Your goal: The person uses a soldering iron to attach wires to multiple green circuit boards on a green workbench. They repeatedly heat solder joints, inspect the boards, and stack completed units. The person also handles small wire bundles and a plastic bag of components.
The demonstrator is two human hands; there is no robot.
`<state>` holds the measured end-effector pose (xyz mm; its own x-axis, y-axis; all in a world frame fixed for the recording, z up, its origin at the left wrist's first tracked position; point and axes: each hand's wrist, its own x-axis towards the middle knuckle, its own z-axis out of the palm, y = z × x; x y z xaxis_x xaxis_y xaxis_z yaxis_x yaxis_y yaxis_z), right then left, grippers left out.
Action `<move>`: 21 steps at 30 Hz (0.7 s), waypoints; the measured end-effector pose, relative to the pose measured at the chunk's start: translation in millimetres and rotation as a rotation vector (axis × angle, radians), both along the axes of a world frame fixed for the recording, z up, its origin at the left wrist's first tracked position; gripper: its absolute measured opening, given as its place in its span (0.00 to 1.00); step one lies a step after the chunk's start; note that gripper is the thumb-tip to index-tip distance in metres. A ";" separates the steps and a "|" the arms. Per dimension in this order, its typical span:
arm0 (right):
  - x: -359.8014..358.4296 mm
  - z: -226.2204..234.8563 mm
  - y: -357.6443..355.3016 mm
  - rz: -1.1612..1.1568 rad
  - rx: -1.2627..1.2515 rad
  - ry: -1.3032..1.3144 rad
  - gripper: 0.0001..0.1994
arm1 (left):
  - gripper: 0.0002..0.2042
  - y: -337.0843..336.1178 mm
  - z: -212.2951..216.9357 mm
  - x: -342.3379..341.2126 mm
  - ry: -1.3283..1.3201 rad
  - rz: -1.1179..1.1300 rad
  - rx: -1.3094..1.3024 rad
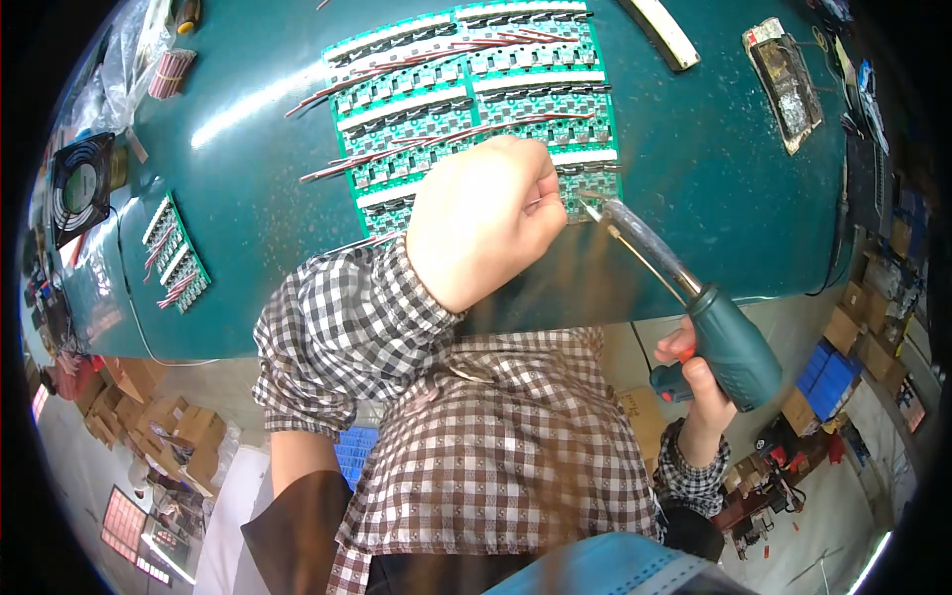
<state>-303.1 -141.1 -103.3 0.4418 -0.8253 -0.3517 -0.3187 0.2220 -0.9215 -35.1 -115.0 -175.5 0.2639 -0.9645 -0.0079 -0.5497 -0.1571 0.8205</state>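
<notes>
A large panel of green circuit boards (402, 99) lies on the table, with white connector strips, black parts and thin red and white wires (446, 139) laid across it. Over its near part my left hand (486, 218) is closed in a pinch, and what sits between the fingertips is too small to make out. At the right my right hand (706, 382) grips a green soldering gun (734, 347). Its metal barrel points up and left, with a thin feed tube alongside. The soldering tip is close to the panel's near right corner, beside my left fingertips; contact cannot be made out.
A smaller board piece (178, 256) with wires lies on the left of the green table (258, 188). Behind it are a black fan (81, 188) and a wire bundle (172, 74). A stained tray-like block (783, 84) and a pale bar (662, 35) lie far right.
</notes>
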 end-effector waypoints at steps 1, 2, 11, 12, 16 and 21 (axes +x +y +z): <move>1.2 0.2 0.2 0.007 -0.014 0.034 0.25 | 0.02 0.0 0.5 0.0 0.000 0.000 0.008; 1.8 0.6 0.2 0.007 -0.008 0.042 0.25 | 0.01 -0.1 0.6 -0.1 0.001 -0.001 0.015; 6.2 4.4 1.5 -0.009 0.013 0.094 0.26 | 0.01 -0.4 1.3 -2.9 -0.056 0.015 0.021; 5.3 3.7 1.8 -0.005 0.008 0.097 0.26 | 0.01 -0.5 1.1 -3.1 -0.043 0.016 0.016; 3.3 2.8 1.3 0.018 0.005 0.099 0.25 | 0.02 -0.2 2.1 -3.1 -0.025 0.025 0.004; 1.9 3.0 0.9 0.028 0.012 0.100 0.25 | 0.02 -0.7 0.5 -3.3 -0.012 0.021 -0.013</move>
